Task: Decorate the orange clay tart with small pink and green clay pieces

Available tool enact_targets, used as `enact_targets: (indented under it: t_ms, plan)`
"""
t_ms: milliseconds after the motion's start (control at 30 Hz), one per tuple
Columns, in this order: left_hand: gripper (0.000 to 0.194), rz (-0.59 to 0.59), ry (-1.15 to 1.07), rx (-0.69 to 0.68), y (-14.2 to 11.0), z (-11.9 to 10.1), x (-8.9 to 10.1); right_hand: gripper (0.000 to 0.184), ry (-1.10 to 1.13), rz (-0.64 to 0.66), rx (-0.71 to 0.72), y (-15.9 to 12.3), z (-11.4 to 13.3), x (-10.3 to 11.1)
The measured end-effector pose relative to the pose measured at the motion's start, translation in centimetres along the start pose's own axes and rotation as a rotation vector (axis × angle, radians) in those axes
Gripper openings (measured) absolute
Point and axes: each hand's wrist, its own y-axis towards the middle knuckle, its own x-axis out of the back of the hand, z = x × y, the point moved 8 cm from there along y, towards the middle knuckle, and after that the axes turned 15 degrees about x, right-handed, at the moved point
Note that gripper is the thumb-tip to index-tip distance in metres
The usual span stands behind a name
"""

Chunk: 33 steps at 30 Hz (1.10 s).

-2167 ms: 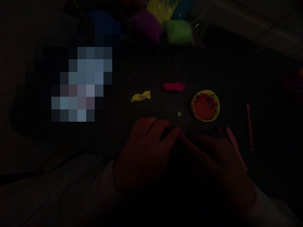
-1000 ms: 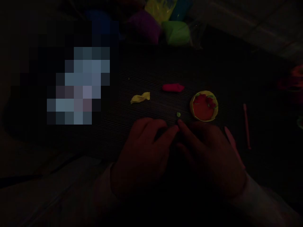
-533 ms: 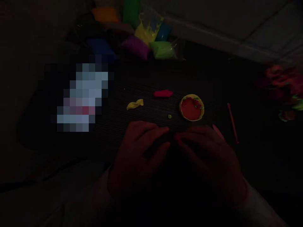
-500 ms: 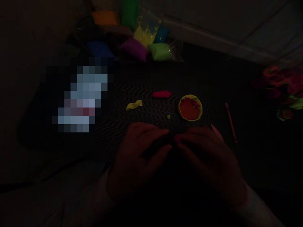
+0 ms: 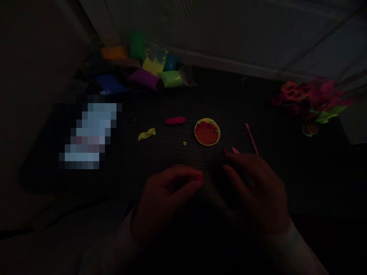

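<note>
The thumb and index finger of my left hand (image 5: 169, 196) pinch a small reddish-pink piece of clay (image 5: 200, 178). My right hand (image 5: 255, 189) is open, thumb and index finger apart. At its index fingertip shows a small pink bit (image 5: 225, 151); I cannot tell whether it sticks to the finger or lies on the table. Beyond my hands sits a round clay dish (image 5: 207, 143) with a yellow rim, an orange-red inside and red and green bits along its far side. Left of it lie a pink clay roll (image 5: 175, 120), a green clay ball (image 5: 184, 143) and a twisted yellow strip (image 5: 146, 134).
Near my right hand lie a pink modelling tool (image 5: 251, 137) and a partly covered pink piece (image 5: 235, 150). Colourful clay flowers (image 5: 312, 97) stand at right. Bags of clay (image 5: 145, 78) line the back left, beside a blurred-out bright screen (image 5: 88, 133). The scene is very dark.
My hands have drawn apart. The reddish piece seen at my right fingertips before now shows a similar one in my left pinch. The view has shifted, moving table things left and slightly down.
</note>
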Motion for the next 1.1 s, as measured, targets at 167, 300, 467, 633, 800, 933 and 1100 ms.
enact_targets:
  t_ms: [167,300,467,633,800,933,1100]
  plan:
    - [0.01,0.027,-0.024,0.033,0.3,0.3,-0.9,0.024,-0.257,0.102,-0.058,1.0,-3.0,-0.5]
    - [0.011,0.02,0.008,0.022,0.4,0.3,-1.0,0.022,-0.258,0.175,-0.033,1.7,-2.6,-1.7]
    - [0.011,0.026,-0.017,0.025,0.5,0.3,-1.1,0.012,-0.087,0.117,-0.029,1.6,-2.1,-1.1]
    - [0.012,0.034,-0.008,-0.017,0.4,-0.4,-1.2,0.005,0.323,0.006,-0.166,0.9,-0.9,0.5]
    - [0.011,0.079,-0.054,-0.112,-0.3,-1.5,-1.2,0.007,0.622,-0.018,-0.23,0.3,1.1,0.1]
    - [0.01,0.091,-0.067,-0.133,-0.6,-1.8,-1.3,0.008,0.704,-0.033,-0.246,0.0,1.5,-0.5]
    - [0.013,0.083,-0.064,-0.1,-0.6,-1.8,-1.4,0.006,0.726,-0.064,-0.243,0.0,1.6,-0.5]
